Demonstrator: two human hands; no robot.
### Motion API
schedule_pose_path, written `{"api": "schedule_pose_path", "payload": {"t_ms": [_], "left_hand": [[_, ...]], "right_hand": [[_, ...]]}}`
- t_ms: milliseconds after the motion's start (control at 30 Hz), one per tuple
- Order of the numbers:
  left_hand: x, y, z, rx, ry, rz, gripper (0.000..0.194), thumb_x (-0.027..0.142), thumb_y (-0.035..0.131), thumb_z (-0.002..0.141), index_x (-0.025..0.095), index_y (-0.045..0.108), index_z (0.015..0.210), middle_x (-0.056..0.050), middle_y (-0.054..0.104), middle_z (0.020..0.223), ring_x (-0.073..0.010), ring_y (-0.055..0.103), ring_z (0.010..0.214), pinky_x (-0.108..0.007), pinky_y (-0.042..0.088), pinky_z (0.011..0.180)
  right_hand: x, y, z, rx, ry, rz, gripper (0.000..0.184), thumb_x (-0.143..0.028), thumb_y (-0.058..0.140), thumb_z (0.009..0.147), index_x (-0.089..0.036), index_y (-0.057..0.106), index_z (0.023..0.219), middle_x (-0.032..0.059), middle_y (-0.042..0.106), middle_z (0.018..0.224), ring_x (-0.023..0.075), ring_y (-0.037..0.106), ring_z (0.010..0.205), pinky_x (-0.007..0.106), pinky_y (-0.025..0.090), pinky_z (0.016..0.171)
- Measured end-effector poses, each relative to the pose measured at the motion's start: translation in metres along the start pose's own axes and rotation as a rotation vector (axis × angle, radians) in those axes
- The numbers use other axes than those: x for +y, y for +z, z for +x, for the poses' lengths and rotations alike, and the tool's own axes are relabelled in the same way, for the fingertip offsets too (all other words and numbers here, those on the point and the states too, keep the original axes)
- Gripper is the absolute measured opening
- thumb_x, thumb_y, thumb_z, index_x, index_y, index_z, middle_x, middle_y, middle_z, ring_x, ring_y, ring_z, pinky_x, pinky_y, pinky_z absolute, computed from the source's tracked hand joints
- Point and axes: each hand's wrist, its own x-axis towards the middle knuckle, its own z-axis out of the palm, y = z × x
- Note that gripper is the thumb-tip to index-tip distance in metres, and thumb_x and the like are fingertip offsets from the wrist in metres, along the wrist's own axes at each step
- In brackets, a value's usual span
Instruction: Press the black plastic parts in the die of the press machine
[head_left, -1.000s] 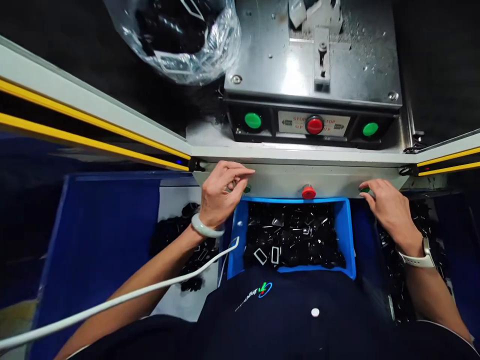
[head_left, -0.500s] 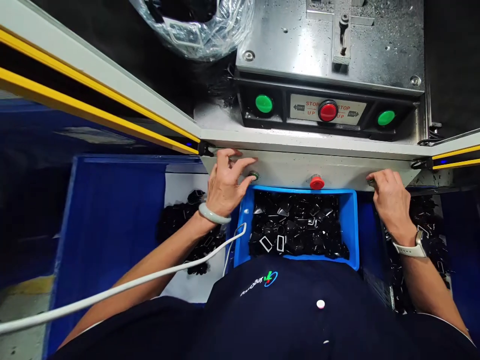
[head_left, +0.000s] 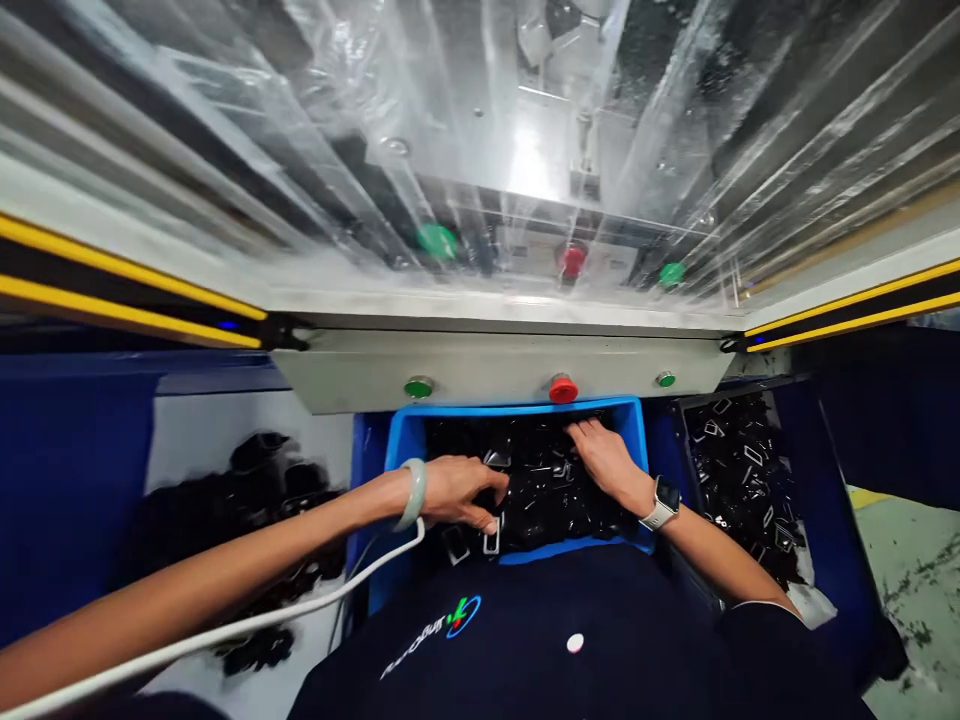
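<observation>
Blue bin (head_left: 631,430) near apparently plastic-screened worktop (head_left: 487,145)

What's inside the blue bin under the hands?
Glossy black pieces, some with pale rectangular edges, are heaped in the blue bin. Whatever lies beneath the top layer, left hand and right hand is covered.

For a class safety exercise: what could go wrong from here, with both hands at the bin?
The white cord runs close by the left hand and might snag the bracelet. The black parts lie jumbled, so the right hand could dislodge neighbouring ones. The red button sits by the far rim of the blue bin, where a lifted hand might knock it.
</observation>
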Motion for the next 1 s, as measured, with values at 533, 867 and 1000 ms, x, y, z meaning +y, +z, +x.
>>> {"api": "schedule_pose_path", "payload": {"t_ms": [533, 867, 1000], "left_hand": [[0.027, -0.009, -0.039, 0.477, 0.098, -0.628, 0.047, 0.054, 0.073, 0.089, 0.02, 0.063, 0.119, -0.008, 0.068, 0.108, -0.0192, 0.064, 0.084, -0.032, 0.057, 0.078], [0.072, -0.041, -0.034, 0.962, 0.365, -0.82, 0.038, 0.04, 0.087, 0.079, 0.018, 0.081, 0.11, -0.013, 0.076, 0.121, -0.0272, 0.073, 0.114, -0.042, 0.062, 0.102], [0.077, -0.046, -0.032, 0.958, 0.293, -0.822, 0.044, 0.048, 0.089, 0.076, 0.023, 0.083, 0.112, -0.01, 0.079, 0.123, -0.0307, 0.075, 0.114, -0.042, 0.064, 0.103]], "right_hand": [[-0.007, -0.033, -0.024, 0.462, 0.099, 0.878, 0.009, -0.029, 0.069, 0.1, -0.021, 0.07, 0.104, 0.0025, 0.072, 0.099, 0.0162, 0.069, 0.091, 0.03, 0.057, 0.086], [-0.024, -0.082, -0.024, 0.561, 0.202, 1.267, 0.029, -0.047, 0.079, 0.088, -0.022, 0.069, 0.097, 0.0019, 0.073, 0.09, 0.0154, 0.068, 0.082, 0.03, 0.057, 0.079], [-0.026, -0.086, -0.015, 0.518, 0.139, 1.256, 0.032, -0.048, 0.079, 0.086, -0.021, 0.066, 0.098, 0.0012, 0.072, 0.089, 0.0147, 0.067, 0.078, 0.032, 0.057, 0.078]]}}
